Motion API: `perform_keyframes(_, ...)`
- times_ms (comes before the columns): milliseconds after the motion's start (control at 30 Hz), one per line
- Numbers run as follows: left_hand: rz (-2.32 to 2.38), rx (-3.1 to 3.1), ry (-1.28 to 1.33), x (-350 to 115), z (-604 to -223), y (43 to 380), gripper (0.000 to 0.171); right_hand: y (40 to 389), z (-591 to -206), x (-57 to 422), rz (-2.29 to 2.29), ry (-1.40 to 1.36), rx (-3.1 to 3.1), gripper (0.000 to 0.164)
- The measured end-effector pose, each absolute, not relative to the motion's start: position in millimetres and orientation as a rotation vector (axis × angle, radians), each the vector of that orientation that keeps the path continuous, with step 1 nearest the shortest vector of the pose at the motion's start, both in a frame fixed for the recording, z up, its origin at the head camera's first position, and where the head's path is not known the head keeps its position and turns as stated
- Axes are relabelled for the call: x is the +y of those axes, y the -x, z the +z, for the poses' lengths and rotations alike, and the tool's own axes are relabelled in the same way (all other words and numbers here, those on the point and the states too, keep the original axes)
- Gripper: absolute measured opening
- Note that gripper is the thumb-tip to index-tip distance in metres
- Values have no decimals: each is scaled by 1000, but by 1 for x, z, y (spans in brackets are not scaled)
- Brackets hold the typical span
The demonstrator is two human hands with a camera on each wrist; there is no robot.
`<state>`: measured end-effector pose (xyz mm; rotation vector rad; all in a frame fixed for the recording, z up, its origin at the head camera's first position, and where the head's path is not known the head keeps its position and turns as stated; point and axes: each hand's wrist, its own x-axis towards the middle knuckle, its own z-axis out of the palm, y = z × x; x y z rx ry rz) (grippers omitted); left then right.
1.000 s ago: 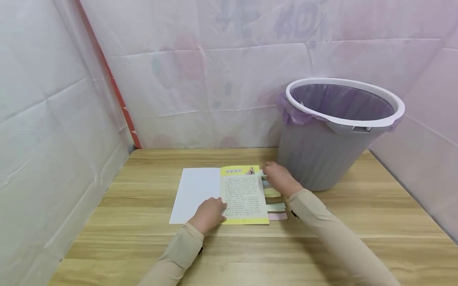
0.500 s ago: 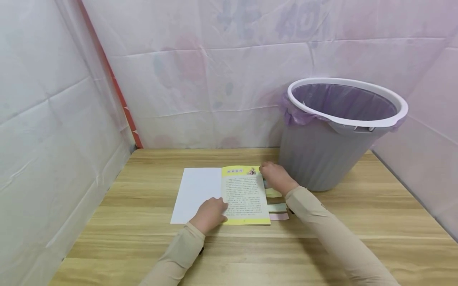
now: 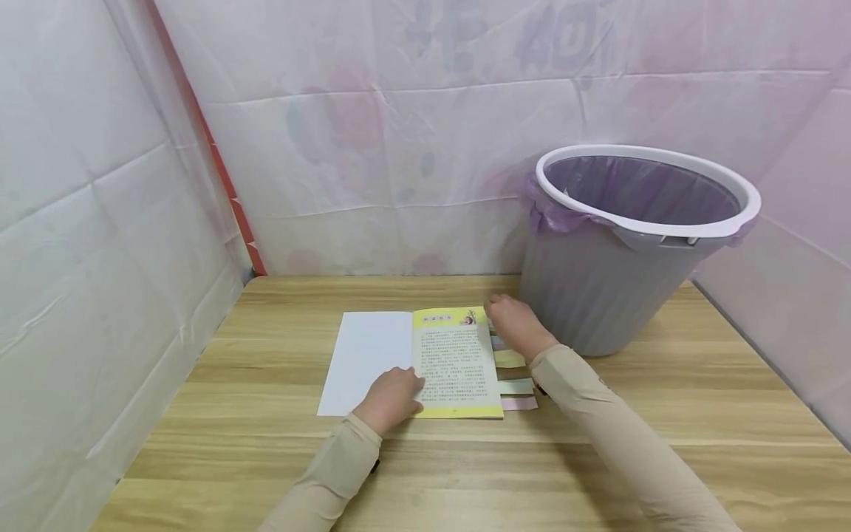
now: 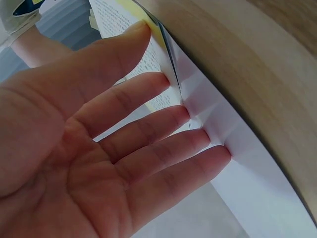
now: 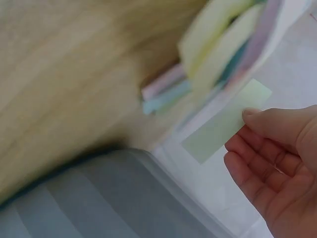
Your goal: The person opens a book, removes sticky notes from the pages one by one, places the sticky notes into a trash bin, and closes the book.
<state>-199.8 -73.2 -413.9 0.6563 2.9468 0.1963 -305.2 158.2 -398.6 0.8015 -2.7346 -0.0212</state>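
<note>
One book point(image 3: 428, 343), one bin point(image 3: 592, 288), one table point(image 3: 465, 473)

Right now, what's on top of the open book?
The left hand rests on the book, by its fold. Whatever is printed under the hand is covered and can't be seen.

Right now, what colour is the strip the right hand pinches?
Pale green; the strip shows best in the right wrist view.

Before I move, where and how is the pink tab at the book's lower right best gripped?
Probably by the outer end of the pink tab, coming from the right: it juts beyond the book, leaving that end exposed.
</note>
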Motion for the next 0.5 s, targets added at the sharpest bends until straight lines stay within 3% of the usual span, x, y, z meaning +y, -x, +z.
perform_keyframes(233, 184, 2938, -659, -73, -412, 199, 43, 290, -364, 159, 136, -802, -2575, 1)
perform_keyframes(500, 176, 2942, -687, -74, -413, 199, 42, 253, -304, 160, 272, -935, -2242, 5)
